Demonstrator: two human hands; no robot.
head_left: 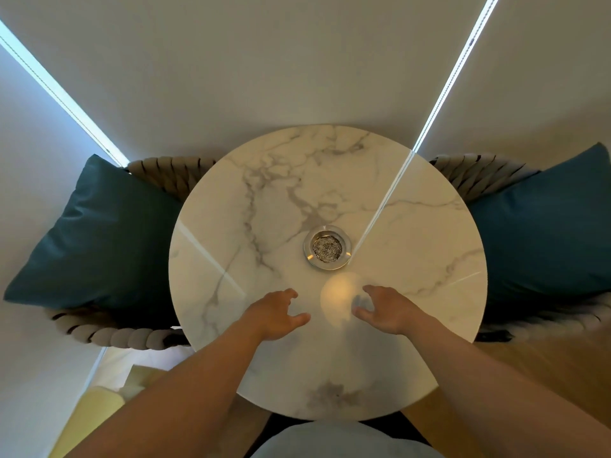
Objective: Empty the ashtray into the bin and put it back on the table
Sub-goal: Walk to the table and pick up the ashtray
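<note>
A round metal ashtray (327,247) with grey ash in its bowl sits near the middle of the round white marble table (264,193). My left hand (276,314) hovers over the table just short of the ashtray and to its left, fingers apart, holding nothing. My right hand (385,309) mirrors it on the right, also spread and empty. Both hands are a hand's length away from the ashtray and do not touch it. No bin is in view.
Two woven rope chairs with teal cushions flank the table, one on the left (99,233) and one on the right (542,226). A pale wall with blinds stands right behind the table. Wooden floor (545,365) shows at the lower right.
</note>
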